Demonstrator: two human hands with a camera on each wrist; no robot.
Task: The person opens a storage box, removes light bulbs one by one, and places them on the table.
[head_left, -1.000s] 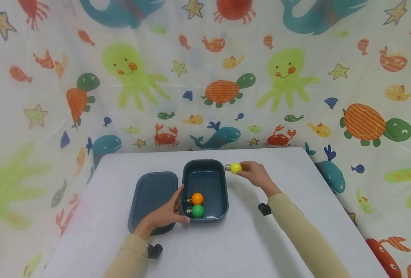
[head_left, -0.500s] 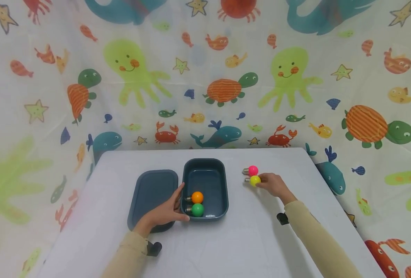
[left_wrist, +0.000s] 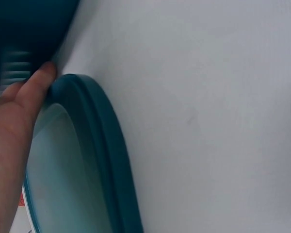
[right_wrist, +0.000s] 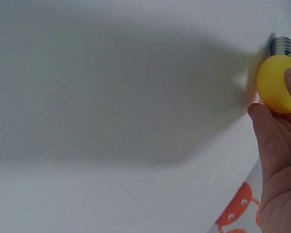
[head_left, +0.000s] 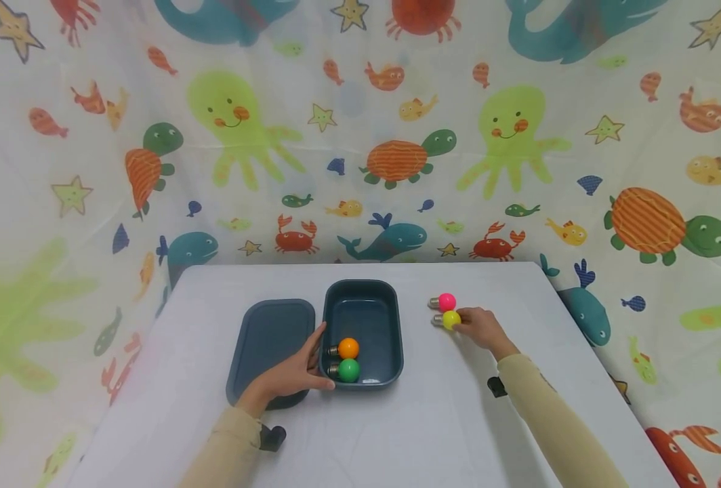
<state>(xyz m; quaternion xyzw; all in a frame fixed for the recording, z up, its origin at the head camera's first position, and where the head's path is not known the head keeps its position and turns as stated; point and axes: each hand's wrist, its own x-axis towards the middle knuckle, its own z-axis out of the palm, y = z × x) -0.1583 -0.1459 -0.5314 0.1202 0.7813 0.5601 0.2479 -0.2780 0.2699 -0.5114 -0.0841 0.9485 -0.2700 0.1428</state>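
Note:
In the head view a dark blue-grey box (head_left: 391,339) holds an orange light bulb (head_left: 349,348) and a green light bulb (head_left: 349,370) at its near left. My left hand (head_left: 289,374) rests against the box's left side and near left corner, fingers extended and thumb spread. My right hand (head_left: 484,332) pinches a yellow light bulb (head_left: 451,320) by its round globe, the metal base pointing left. This bulb (right_wrist: 275,83) sits at or close to the table surface in the right wrist view. Just beyond it lies a pink light bulb (head_left: 447,302).
Left of the box lies its flat lid (head_left: 275,339), partly behind my left hand. The white table (head_left: 397,434) reaches back to a curtain (head_left: 348,169) printed with sea animals. Dark wrist devices (head_left: 272,438) show at both sleeves.
My right hand has carried the yellow bulb rightward and down from beside the box's far right corner to next to the pink bulb, which has come into sight. The left hand stays put.

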